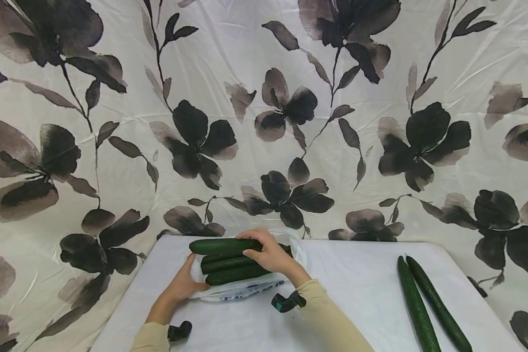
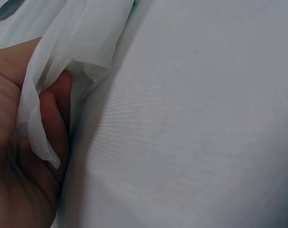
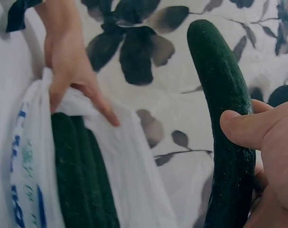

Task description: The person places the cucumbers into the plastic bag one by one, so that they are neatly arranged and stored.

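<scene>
My right hand [image 1: 270, 252] grips a dark green cucumber [image 1: 215, 246] around its middle, with the thumb [image 3: 236, 126] laid along the near side in the right wrist view. It is held over the far side of a white plastic bag [image 1: 253, 291] with blue print. Several more cucumbers [image 1: 237, 275] lie side by side inside the bag's mouth. At the bag's left end, my left hand [image 1: 180, 283] holds its opening spread between thumb and fingers. A fold of the thin plastic [image 2: 37, 123] hangs across that palm in the left wrist view.
Two long cucumbers [image 1: 415, 303] lie close together at the right of the white-covered table [image 1: 343, 293], their far ends nearly meeting. Behind the table hangs a floral cloth [image 1: 356, 186]. Each wrist carries a dark strapped-on camera [image 1: 288, 301].
</scene>
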A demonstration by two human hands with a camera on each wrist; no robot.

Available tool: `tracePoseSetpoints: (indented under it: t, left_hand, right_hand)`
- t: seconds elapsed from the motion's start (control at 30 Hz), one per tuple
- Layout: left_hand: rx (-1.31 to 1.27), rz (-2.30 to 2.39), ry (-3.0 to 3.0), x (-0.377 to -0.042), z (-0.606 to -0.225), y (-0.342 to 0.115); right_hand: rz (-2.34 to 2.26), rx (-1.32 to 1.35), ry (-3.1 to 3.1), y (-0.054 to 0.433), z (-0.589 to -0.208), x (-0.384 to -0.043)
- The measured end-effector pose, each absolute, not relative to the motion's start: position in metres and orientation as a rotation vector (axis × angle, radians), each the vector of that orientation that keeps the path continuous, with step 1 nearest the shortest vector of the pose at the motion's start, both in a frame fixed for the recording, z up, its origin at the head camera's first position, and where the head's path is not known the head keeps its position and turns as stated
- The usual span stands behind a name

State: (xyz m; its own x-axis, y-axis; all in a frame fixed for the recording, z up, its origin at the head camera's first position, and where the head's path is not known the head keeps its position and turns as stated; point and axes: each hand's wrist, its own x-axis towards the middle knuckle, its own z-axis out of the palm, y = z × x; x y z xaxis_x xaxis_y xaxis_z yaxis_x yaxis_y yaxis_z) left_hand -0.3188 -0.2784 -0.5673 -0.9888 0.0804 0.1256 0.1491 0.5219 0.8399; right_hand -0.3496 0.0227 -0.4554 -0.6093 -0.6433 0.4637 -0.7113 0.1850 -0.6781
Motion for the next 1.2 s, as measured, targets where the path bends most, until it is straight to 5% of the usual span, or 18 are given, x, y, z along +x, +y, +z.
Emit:
tracePoseSetpoints:
  t: [1.2]
  left_hand:
    - [-0.08, -1.522, -2.702, -0.316, -0.568, -0.273]
  right_hand:
    - [1.262, 1.228, -2.559, -0.007, -0.496, -0.38]
